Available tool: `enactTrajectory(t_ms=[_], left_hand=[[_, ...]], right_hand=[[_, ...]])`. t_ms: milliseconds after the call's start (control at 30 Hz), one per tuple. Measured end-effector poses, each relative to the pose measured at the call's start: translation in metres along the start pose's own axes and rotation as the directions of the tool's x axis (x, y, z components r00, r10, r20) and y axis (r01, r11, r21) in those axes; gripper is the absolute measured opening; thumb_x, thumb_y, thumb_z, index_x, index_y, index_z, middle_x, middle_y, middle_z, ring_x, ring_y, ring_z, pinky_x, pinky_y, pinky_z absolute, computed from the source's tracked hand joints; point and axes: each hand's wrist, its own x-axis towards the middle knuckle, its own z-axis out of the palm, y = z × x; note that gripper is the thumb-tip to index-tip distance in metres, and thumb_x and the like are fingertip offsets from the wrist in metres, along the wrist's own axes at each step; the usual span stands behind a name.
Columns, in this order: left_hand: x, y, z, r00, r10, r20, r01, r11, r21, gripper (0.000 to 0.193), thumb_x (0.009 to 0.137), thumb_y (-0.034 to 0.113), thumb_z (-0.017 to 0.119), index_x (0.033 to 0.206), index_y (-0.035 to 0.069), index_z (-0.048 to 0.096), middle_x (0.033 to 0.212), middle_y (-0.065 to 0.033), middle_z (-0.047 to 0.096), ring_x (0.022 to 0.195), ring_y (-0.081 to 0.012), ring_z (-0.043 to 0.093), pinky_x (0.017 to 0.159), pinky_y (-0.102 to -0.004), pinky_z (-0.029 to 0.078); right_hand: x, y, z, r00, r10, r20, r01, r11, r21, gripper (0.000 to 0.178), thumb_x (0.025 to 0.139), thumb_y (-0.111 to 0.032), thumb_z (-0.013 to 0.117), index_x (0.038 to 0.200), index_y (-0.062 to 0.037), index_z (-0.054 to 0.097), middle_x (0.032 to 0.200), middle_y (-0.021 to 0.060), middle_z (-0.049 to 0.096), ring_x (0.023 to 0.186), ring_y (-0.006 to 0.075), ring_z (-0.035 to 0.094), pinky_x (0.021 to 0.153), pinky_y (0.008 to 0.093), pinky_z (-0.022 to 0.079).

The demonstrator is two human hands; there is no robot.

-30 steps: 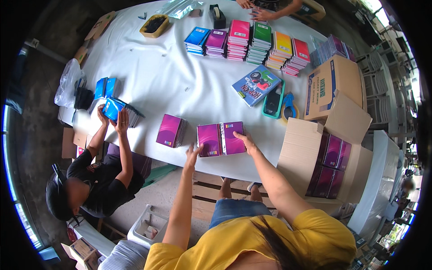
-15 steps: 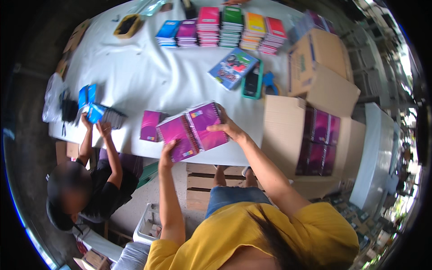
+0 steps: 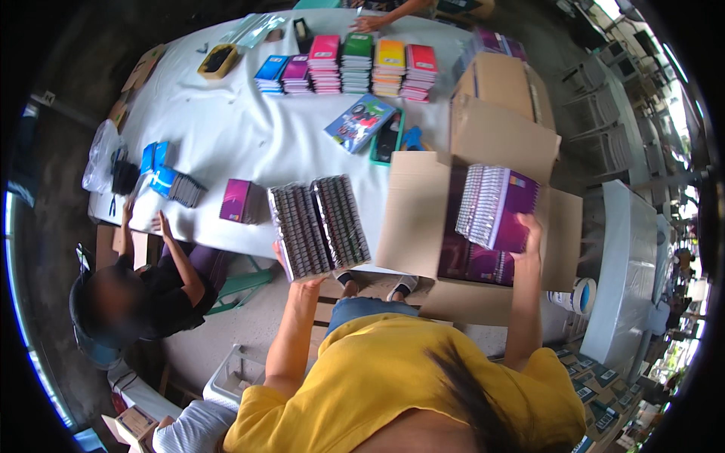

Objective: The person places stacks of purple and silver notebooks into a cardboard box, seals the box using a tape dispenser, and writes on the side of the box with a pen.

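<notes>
My left hand (image 3: 296, 273) grips the near lower edge of a plastic-wrapped block of spiral notebooks (image 3: 317, 226), tilted so two dark wire-bound rows face up at the table's front edge. Over the open cardboard box (image 3: 415, 215), my right hand (image 3: 530, 234) is closed on the right side of a stack of purple spiral notebooks (image 3: 495, 208), its coils and page edges showing. More purple notebooks (image 3: 491, 268) lie inside the box below. A small purple notebook stack (image 3: 240, 201) sits on the table left of the wrapped block.
Stacks of coloured notebooks (image 3: 356, 64) line the table's far side. A blue picture-covered book (image 3: 360, 123) lies by a green-edged tray (image 3: 387, 140). Another carton (image 3: 498, 87) stands behind the open box. At left, a co-worker (image 3: 174, 279) reaches toward blue notebooks (image 3: 175, 186). Another person's hand (image 3: 370, 23) rests at the far edge.
My right hand has left the wrapped block, moved right, and now holds purple notebooks over the box. The block in my left hand has turned from covers up to coils up.
</notes>
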Motion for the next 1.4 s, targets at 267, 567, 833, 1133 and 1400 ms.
enactTrajectory(t_ms=[267,567,833,1133,1400], left_hand=[[-0.005,-0.059,0.035,0.986,-0.006,0.166,-0.015,0.992,0.122,0.066,0.078,0.038,0.063,0.131,0.000,0.053,0.126,-0.0193,0.061,0.105,-0.0343,0.065,0.092,-0.0470,0.054],[-0.011,-0.132,0.051,0.996,-0.024,0.089,0.003,0.974,0.226,0.070,0.081,0.042,0.065,0.135,0.000,0.049,0.128,-0.0185,0.059,0.110,-0.0331,0.062,0.095,-0.0479,0.052],[0.008,-0.169,0.065,0.980,-0.185,0.073,0.157,0.944,0.290,0.069,0.079,0.039,0.064,0.132,-0.002,0.049,0.122,-0.0201,0.062,0.104,-0.0331,0.065,0.094,-0.0465,0.053],[0.033,-0.244,0.089,0.908,-0.388,-0.156,0.395,0.673,0.626,0.060,0.076,0.028,0.064,0.122,-0.008,0.052,0.106,-0.0175,0.065,0.093,-0.0280,0.066,0.086,-0.0368,0.054],[-0.019,-0.209,0.091,0.984,-0.103,-0.147,0.161,0.868,0.470,0.063,0.073,0.018,0.064,0.128,-0.007,0.047,0.117,-0.0223,0.063,0.099,-0.0334,0.067,0.085,-0.0447,0.058]], right_hand=[[0.068,0.016,0.019,0.973,-0.109,-0.204,-0.063,0.724,-0.687,0.073,0.080,-0.038,0.074,0.135,0.0018,0.050,0.125,0.0217,0.058,0.116,0.0296,0.057,0.100,0.0391,0.044],[0.035,-0.012,0.027,0.947,-0.295,0.125,0.275,0.549,-0.789,0.096,0.057,-0.037,0.087,0.142,-0.0158,0.048,0.139,0.0355,0.037,0.119,0.0422,0.053,0.090,0.0371,0.052],[0.010,-0.009,-0.069,0.940,-0.341,0.028,-0.013,-0.117,-0.993,0.103,0.069,-0.073,0.066,0.150,-0.0180,0.033,0.153,0.0367,0.006,0.140,0.0502,0.021,0.112,0.0503,0.028],[-0.085,0.000,0.007,0.982,-0.097,0.159,0.108,0.992,-0.060,0.079,0.091,-0.051,0.059,0.151,-0.0101,0.027,0.141,0.0179,0.043,0.129,0.0236,0.044,0.104,0.0398,0.039],[-0.071,0.037,-0.042,0.942,0.274,-0.192,-0.316,0.919,-0.236,0.052,0.086,-0.025,0.072,0.124,0.0029,0.050,0.105,0.0105,0.064,0.093,0.0171,0.062,0.086,0.0307,0.050]])
